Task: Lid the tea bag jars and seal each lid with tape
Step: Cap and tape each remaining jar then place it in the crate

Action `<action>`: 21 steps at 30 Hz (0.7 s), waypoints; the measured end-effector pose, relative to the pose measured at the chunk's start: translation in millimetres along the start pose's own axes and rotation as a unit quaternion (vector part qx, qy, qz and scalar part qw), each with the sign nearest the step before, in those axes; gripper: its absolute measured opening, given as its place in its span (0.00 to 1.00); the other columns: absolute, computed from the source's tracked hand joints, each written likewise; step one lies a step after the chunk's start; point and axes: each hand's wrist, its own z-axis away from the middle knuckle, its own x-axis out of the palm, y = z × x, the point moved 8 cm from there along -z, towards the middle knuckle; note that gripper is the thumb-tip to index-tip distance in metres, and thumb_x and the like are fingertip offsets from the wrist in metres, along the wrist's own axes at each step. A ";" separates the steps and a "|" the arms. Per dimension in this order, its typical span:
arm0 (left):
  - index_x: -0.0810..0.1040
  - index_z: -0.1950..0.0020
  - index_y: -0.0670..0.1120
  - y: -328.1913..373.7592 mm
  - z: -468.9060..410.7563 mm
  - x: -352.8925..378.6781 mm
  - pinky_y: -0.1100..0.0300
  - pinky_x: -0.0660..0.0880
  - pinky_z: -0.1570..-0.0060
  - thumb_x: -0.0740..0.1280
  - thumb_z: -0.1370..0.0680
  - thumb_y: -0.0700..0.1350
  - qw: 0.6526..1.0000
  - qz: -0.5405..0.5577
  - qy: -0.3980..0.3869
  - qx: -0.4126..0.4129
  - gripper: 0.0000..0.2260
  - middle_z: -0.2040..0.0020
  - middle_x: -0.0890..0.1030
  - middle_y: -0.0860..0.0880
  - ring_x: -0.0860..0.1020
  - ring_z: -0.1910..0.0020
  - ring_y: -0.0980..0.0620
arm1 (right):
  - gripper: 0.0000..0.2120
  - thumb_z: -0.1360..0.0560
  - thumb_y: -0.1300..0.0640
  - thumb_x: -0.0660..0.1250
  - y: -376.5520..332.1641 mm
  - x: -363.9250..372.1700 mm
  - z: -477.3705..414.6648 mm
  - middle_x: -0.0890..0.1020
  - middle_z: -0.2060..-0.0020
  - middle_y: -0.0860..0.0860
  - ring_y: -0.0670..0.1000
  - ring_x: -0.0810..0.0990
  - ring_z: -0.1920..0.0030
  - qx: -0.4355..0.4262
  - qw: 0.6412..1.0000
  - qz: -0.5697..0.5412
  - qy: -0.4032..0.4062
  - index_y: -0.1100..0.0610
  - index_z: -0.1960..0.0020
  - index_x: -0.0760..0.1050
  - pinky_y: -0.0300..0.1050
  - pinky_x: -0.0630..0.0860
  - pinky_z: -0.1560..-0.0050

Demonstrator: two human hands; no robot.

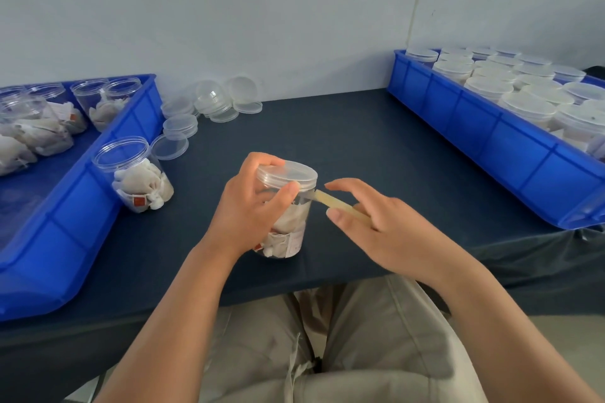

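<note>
The desk (360, 141) carries a blue bin far out beyond each hand: open jars in the one (65, 222) on the left-hand side, lidded ones in the one (491, 141) on the right-hand side. The jar (294, 226) being worked stands upright between the hands. The left hand (248, 203) is wrapped round its upper wall, thumb pressed at the seam. It looks like thin clear plastic holding only tea bags, so it is light, smooth and easy to spin or tip. I'd hold it high on the wall, as here, and firmly. The lid (288, 173) sits on top, just above that thumb. The tape (330, 201) is thin, limp and sticky. It runs taut from the seam into the right hand (376, 219), which grips it under mostly stretched fingers, just beside the jar.
</note>
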 end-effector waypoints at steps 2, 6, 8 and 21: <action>0.74 0.43 0.65 -1.8 -1.9 3.0 0.64 0.80 0.58 0.69 0.24 0.60 1.000 -0.004 -0.029 -0.002 0.11 0.47 0.85 0.60 0.86 0.54 0.54 | 0.17 0.17 0.31 0.54 4.5 -4.9 -0.3 0.79 0.63 0.37 0.44 0.79 0.62 0.004 1.000 0.020 0.001 0.31 0.30 0.66 0.42 0.70 0.63; 0.76 0.40 0.61 -10.3 -1.1 6.4 0.40 0.84 0.51 0.68 0.22 0.59 0.998 0.031 -0.056 -0.014 0.11 0.45 0.85 0.54 0.86 0.50 0.45 | 0.16 0.17 0.30 0.54 7.4 -6.8 0.1 0.80 0.58 0.36 0.42 0.80 0.58 0.009 0.999 0.034 0.004 0.29 0.32 0.66 0.42 0.74 0.62; 0.76 0.41 0.63 -10.4 -0.3 5.3 0.45 0.85 0.51 0.67 0.22 0.59 0.998 0.039 -0.051 -0.010 0.10 0.44 0.84 0.56 0.86 0.48 0.49 | 0.16 0.18 0.30 0.54 6.6 -5.0 -0.7 0.81 0.57 0.36 0.41 0.81 0.57 0.006 0.999 0.043 0.008 0.28 0.32 0.66 0.42 0.74 0.62; 0.78 0.40 0.53 -12.8 3.5 13.4 0.59 0.82 0.52 0.64 0.19 0.59 0.987 0.122 -0.103 -0.031 0.14 0.45 0.85 0.52 0.87 0.50 0.47 | 0.17 0.18 0.29 0.50 11.0 -15.2 -4.0 0.82 0.59 0.39 0.40 0.80 0.56 0.022 0.997 0.074 0.024 0.29 0.32 0.65 0.42 0.74 0.62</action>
